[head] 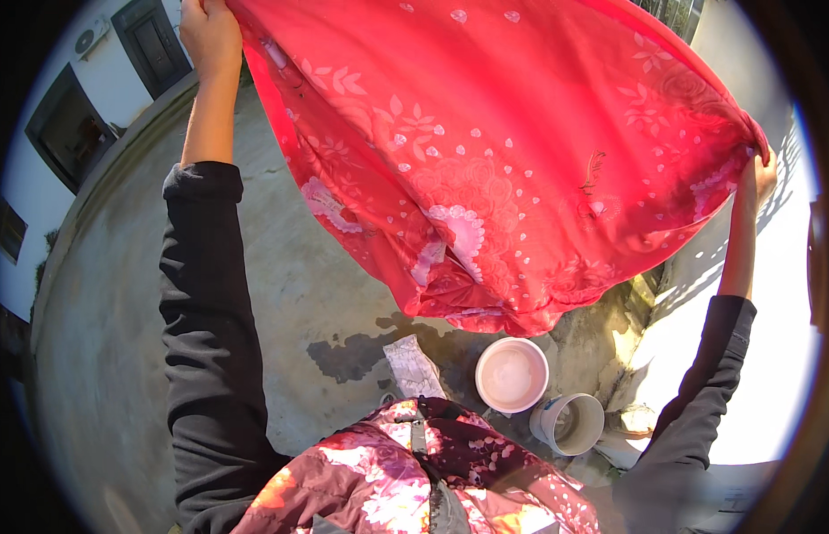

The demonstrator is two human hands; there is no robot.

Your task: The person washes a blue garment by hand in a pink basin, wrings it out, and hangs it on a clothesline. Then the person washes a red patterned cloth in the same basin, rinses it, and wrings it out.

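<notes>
A large red cloth with a floral and heart print [521, 133] is stretched between my two raised hands, its lower edge sagging in folds above the ground. My left hand [214, 37] grips its upper left corner at the top of the view; part of the fingers is cut off by the frame. At the right, my right hand [765, 175] is closed on the bunched edge of the same cloth. The top of the cloth runs out of view.
On the concrete ground [307, 280] stand a pink basin [513, 375] and a white bucket [575, 425], side by side. A pale patterned cloth [414, 368] lies near a wet patch. A sunlit white wall [735, 374] rises at the right; a building with doors [152, 47] is at the left.
</notes>
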